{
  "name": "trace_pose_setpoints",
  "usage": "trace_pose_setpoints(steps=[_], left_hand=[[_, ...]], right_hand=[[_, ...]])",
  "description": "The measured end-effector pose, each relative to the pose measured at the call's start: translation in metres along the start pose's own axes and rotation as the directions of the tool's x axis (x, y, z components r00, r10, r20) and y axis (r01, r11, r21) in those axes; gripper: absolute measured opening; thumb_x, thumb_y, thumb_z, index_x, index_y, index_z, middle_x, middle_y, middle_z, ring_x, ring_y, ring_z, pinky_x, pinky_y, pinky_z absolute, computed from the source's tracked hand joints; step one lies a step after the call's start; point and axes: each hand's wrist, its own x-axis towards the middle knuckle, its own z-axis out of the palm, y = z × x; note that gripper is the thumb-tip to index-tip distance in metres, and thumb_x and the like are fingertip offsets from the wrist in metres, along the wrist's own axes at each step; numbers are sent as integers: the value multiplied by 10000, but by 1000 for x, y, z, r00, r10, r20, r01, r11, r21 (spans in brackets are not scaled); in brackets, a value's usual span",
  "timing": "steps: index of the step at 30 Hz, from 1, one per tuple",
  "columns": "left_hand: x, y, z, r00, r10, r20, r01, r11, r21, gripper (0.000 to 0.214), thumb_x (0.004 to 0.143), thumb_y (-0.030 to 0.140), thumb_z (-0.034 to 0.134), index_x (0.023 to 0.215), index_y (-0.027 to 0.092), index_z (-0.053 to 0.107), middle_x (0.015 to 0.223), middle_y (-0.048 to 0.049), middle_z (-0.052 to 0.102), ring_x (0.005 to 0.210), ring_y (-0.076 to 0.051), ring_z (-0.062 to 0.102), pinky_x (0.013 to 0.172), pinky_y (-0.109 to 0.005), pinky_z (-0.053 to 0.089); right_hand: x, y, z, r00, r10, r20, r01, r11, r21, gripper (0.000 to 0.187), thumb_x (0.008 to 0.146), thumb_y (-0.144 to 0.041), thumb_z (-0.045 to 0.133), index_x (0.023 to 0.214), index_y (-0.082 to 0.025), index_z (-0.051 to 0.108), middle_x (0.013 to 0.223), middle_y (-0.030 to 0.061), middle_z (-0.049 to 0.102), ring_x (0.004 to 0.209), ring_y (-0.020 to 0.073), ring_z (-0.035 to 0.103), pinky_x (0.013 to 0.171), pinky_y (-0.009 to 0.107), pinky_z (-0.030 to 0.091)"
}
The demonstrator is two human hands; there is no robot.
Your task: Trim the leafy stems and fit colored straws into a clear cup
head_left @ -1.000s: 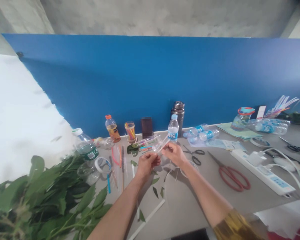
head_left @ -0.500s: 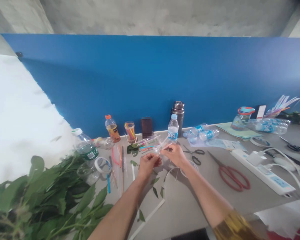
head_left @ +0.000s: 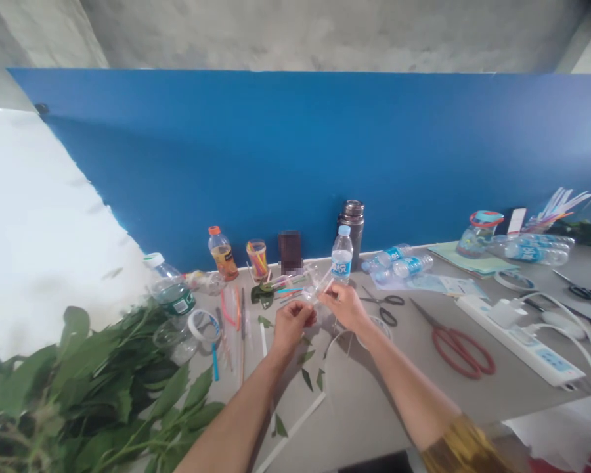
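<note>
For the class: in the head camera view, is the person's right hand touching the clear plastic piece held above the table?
Touching. The head view shows the right hand with its fingertips against the clear plastic piece.

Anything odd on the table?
Yes: loose leaves are strewn over the table, apart from the leafy branches heaped at left. The green-label bottle also looks tipped over, unlike the upright water bottle.
</note>
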Motion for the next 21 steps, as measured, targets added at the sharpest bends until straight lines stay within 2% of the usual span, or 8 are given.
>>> trace_pose_setpoints(steps=[4,10,13,15,17,19,21], left_hand=[[-1,2,1,1000,8,-18,-7,997,72,261,697,401,791,630,166,698,614,-44,700,559,-153,619,593,-262,492],[-2,2,-1,992,123,-9,-117,966,232,274,741,402,760,618,176,665,574,-31,649,514,-142,548,520,-246,418],[1,-4,-2,992,108,-63,-94,975,201,323,696,435,821,711,195,605,586,0,608,527,-151,556,492,-244,428],[3,-9,-2,990,99,-100,-84,986,145,405,653,431,865,845,209,587,656,20,598,582,-160,588,498,-239,453],[6,-13,-3,990,91,-111,-83,994,70,535,619,426,902,997,224,581,792,1,637,694,-175,648,572,-254,512],[7,-15,-4,993,83,-87,-85,996,-20,658,590,413,934,1118,247,576,983,-51,686,887,-212,707,735,-303,568],[7,-14,-6,998,62,-32,-65,992,-108,739,575,407,953,1196,271,577,1164,-95,695,1093,-263,703,893,-357,562]], right_hand=[[-1,0,1,998,52,-22,-51,998,27,304,778,-471,641,723,-181,711,585,-12,589,556,138,472,537,255,324],[-3,0,6,997,45,-60,-48,997,-53,290,809,-429,648,653,-188,687,582,-8,601,569,143,496,561,262,348],[-4,1,9,998,1,-65,-5,998,-66,262,812,-392,650,641,-198,692,637,13,659,621,164,549,595,272,377],[-5,2,10,998,-11,-61,7,998,-58,230,807,-376,650,674,-202,718,685,30,693,651,179,574,607,278,388],[-6,3,11,998,-27,-50,24,999,-48,224,810,-380,651,698,-203,732,719,44,708,685,195,591,627,286,403],[-6,4,11,998,-51,-32,50,998,-31,231,819,-383,650,703,-202,733,745,53,713,735,212,607,673,299,425],[-7,3,10,998,-66,-14,66,998,1,226,827,-371,644,706,-202,732,752,54,711,766,221,611,711,312,436]])
